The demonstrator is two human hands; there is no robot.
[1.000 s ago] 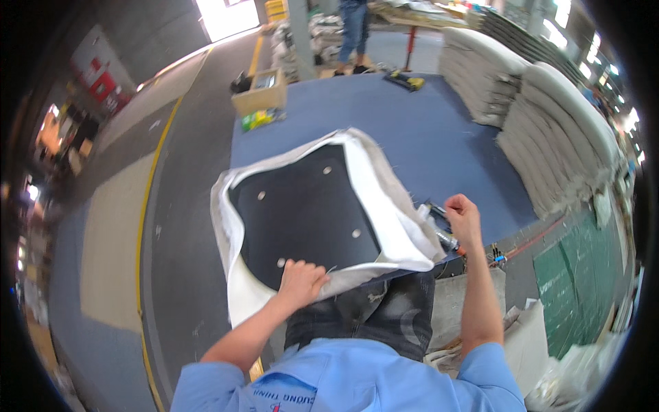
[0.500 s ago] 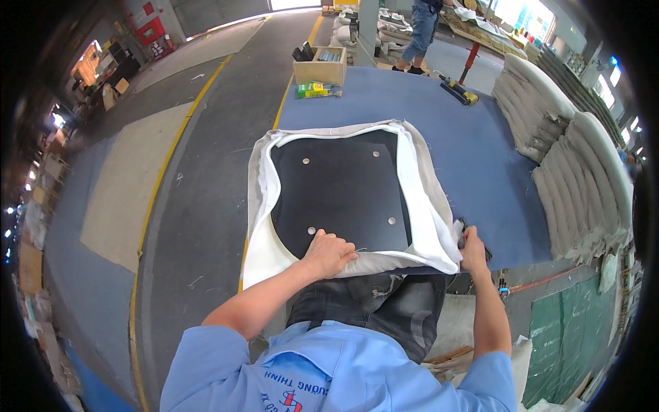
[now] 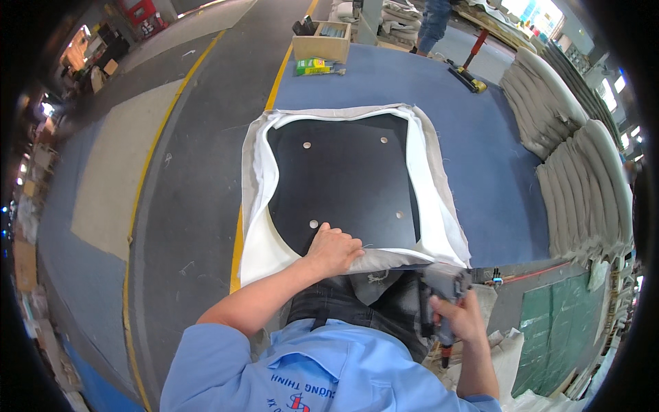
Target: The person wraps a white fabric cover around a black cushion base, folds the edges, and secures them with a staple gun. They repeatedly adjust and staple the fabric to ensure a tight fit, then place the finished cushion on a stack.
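A seat cushion lies upside down before me, its black base panel (image 3: 343, 182) showing several round holes. White padding (image 3: 439, 213) rims the panel, with a loose grey fabric cover (image 3: 434, 147) outside it. At the near edge my left hand (image 3: 335, 250) is closed on the fabric cover, folding it in over the panel. My right hand (image 3: 463, 317) is wrapped round the handle of a staple gun (image 3: 445, 280), slightly blurred, just off the cushion's near right corner. The gun's nose points toward the near edge; whether it touches the fabric cannot be made out.
The cushion rests on a blue-covered table (image 3: 487, 185). A wooden box (image 3: 319, 48) and a green-yellow carton (image 3: 314, 66) stand at its far left. Another staple gun (image 3: 469, 79) lies far right, beside stacked grey cushions (image 3: 583, 192). A person's legs (image 3: 434, 26) show beyond.
My right hand has lifted a staple gun from beside the cushion's right corner and brought it nearer to me, by the near edge. My left hand keeps its hold on the fabric.
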